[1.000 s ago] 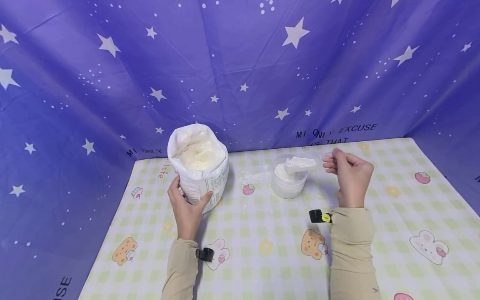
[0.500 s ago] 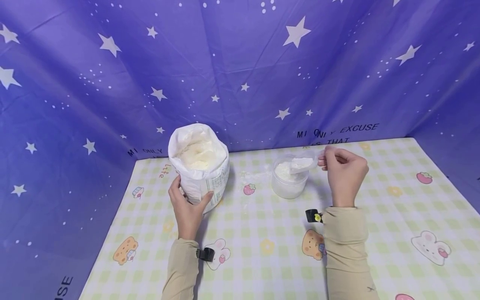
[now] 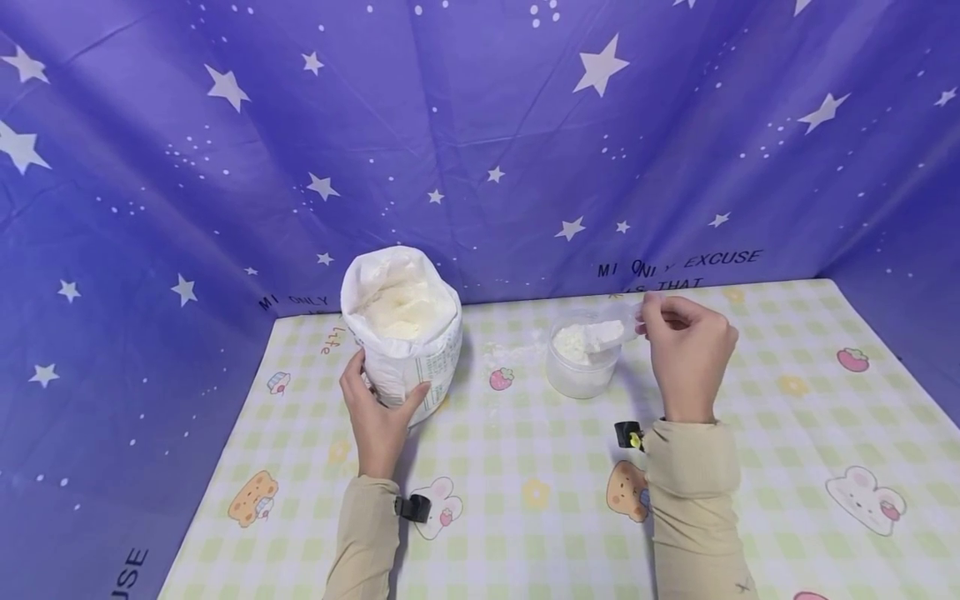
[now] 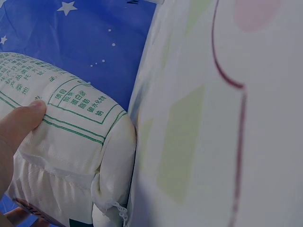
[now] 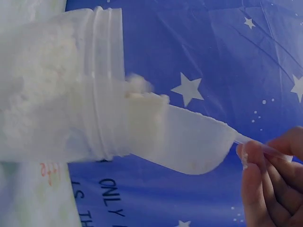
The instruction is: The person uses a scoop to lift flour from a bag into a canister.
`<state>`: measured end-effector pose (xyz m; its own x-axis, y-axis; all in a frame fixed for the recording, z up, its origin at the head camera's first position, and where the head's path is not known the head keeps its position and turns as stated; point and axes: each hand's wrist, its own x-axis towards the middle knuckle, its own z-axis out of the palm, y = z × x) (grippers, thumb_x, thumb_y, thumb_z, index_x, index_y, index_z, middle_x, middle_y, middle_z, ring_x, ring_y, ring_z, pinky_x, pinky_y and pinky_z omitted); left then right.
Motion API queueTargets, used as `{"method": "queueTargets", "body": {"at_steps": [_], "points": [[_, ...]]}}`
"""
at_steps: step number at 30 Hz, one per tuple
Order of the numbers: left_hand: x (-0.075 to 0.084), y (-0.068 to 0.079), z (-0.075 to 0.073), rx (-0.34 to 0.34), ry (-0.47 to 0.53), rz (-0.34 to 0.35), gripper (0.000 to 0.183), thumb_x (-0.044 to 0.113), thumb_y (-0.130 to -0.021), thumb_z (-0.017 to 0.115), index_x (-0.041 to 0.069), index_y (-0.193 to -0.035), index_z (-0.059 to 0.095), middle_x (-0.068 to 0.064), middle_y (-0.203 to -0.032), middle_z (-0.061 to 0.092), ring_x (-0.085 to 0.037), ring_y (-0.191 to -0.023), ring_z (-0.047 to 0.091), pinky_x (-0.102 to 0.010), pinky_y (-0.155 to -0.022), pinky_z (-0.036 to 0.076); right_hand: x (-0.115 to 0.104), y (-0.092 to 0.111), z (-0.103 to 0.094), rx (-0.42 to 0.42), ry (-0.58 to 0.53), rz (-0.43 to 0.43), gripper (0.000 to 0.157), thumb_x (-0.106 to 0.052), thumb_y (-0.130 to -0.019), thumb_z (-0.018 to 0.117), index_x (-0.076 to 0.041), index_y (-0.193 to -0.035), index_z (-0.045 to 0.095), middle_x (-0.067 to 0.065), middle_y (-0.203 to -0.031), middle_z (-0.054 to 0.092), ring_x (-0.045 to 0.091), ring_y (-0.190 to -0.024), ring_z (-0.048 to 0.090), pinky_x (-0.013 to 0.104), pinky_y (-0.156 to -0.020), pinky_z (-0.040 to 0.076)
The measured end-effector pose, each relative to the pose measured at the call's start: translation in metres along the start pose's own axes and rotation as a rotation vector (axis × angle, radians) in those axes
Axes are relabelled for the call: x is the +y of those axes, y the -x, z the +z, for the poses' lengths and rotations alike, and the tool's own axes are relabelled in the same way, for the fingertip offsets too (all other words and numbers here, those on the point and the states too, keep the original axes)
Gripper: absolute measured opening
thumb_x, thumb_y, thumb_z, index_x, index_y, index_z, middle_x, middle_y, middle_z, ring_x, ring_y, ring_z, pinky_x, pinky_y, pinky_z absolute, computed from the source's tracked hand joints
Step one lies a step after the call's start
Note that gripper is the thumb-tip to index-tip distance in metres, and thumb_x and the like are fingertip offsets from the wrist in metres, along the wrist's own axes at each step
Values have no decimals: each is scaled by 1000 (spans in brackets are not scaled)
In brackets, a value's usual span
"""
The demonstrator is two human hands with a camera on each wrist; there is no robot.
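Observation:
My left hand (image 3: 381, 421) grips the lower side of an opened white flour bag (image 3: 420, 358), thumb on its green-printed front and fingers round the left side. The bag stands upright, full of pale powder. In the left wrist view the thumb lies across the printed bag (image 4: 71, 137). My right hand (image 3: 690, 350) pinches the thin handle of a clear plastic scoop (image 3: 606, 335) that carries white powder. The scoop is tilted over the mouth of a clear round jar (image 3: 581, 382) partly filled with powder. In the right wrist view powder tumbles off the scoop (image 5: 189, 137) at the jar's (image 5: 102, 85) threaded rim.
A green checked tablecloth (image 3: 525, 442) with cartoon prints covers the table. Spilled powder (image 3: 516, 352) dusts the cloth between bag and jar. A purple star-patterned curtain (image 3: 480, 125) rises right behind the table's back edge.
My right hand has shifted left, bringing the scoop further over the jar and tipping it; the powder heap in the jar looks higher. The left hand and the bag hold still.

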<state>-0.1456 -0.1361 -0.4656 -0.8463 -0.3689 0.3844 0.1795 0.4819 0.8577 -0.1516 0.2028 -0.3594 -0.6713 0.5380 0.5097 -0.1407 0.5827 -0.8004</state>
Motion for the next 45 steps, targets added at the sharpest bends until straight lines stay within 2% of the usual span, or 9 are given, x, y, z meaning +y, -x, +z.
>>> {"method": "queueTargets", "body": {"at_steps": [7, 14, 16, 18, 20, 22, 29, 34, 45], "points": [[0, 0, 0, 5, -1, -1, 99, 21, -69, 91, 13, -148, 32, -13, -145, 36, -23, -133, 38, -47, -111, 42, -7, 1, -5, -15, 20, -52, 26, -23, -93, 66, -5, -81, 80, 15, -69, 72, -21, -52, 47, 9, -69, 39], [2, 0, 0, -3, -2, -10, 98, 21, -70, 91, 14, -148, 32, -13, -146, 35, -23, -134, 38, -47, -110, 42, -13, 1, -12, -15, 20, -85, 27, -22, -94, 65, -5, -81, 80, 15, -68, 72, -22, -54, 47, 8, -63, 40], [2, 0, 0, -2, 0, -6, 99, 21, -70, 91, 13, -148, 32, -13, -146, 35, -23, -134, 38, -47, -110, 42, -14, 1, -14, -15, 15, -86, 27, -22, -94, 65, -4, -81, 80, 8, -64, 71, -21, -54, 48, 9, -62, 40], [2, 0, 0, -2, 2, -1, 99, 21, -70, 91, 13, -148, 32, -14, -146, 35, -23, -134, 38, -47, -110, 42, -15, 1, -16, -15, 10, -85, 28, -23, -94, 65, -4, -80, 79, -6, -61, 67, -20, -54, 49, 9, -60, 40], [2, 0, 0, 0, 4, 4, 99, 21, -69, 91, 12, -148, 32, -14, -145, 36, -23, -133, 38, -47, -111, 42, -16, 0, -17, -14, 3, -87, 29, -23, -94, 65, -3, -79, 79, -20, -60, 61, -19, -54, 50, 9, -60, 41], [2, 0, 0, 2, 5, 7, 99, 21, -69, 91, 12, -148, 32, -14, -145, 36, -23, -133, 38, -48, -111, 42, -16, 0, -19, -11, -4, -92, 31, -25, -94, 65, -3, -78, 79, -27, -62, 56, -19, -54, 51, 9, -60, 41], [2, 0, 0, 3, -1, 7, 98, 21, -70, 91, 12, -148, 32, -14, -145, 36, -23, -134, 38, -47, -111, 41, -20, 0, -23, 8, -38, -101, 31, -24, -94, 65, -1, -77, 78, -30, -63, 56, -18, -55, 53, 8, -62, 43], [1, 0, 0, 2, -1, 8, 98, 21, -70, 91, 13, -148, 32, -13, -146, 35, -23, -134, 37, -48, -111, 42, -24, -1, -27, 31, -54, -93, 32, -25, -94, 65, -1, -78, 79, -34, -63, 54, -17, -55, 54, 8, -59, 43], [1, 0, -1, 2, -6, 8, 99, 21, -69, 92, 13, -148, 32, -14, -145, 36, -25, -134, 38, -48, -111, 42, -21, -3, -30, 44, -71, -68, 29, -26, -93, 67, -4, -80, 80, -34, -61, 56, -14, -52, 55, 9, -57, 42]]}}
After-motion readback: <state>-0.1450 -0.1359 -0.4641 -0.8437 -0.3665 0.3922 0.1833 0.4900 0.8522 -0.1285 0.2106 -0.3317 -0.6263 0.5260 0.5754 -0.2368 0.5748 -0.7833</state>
